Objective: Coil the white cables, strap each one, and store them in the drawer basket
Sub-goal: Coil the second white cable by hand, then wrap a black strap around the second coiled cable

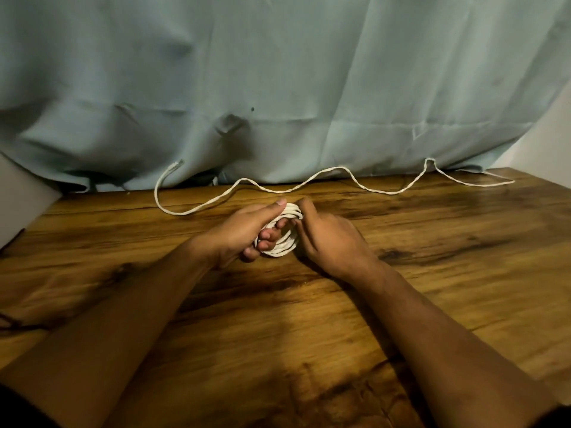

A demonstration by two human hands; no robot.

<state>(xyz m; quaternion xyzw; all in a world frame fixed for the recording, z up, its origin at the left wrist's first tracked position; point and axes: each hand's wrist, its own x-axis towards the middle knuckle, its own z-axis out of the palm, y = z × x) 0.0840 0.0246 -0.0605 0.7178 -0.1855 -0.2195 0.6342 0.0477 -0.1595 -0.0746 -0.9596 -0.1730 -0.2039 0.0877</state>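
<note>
A coil of white cable [285, 240] sits in the middle of the wooden table, held between both hands. My left hand [247, 233] grips the coil, thumb over its top and fingers curled through its centre. My right hand [324, 239] pinches the coil's right side with fingers curled against the loops. A second white cable [309, 182] lies loose and wavy along the table's far edge, from one end raised against the cloth at the left to a loop at the far right. No strap or drawer basket is in view.
The wooden table [432, 273] runs to a far edge where a pale blue-green cloth [278, 72] hangs as a backdrop. A white wall surface [21, 199] stands at the left, another at the upper right. A dark thin object [12, 322] lies at the left edge.
</note>
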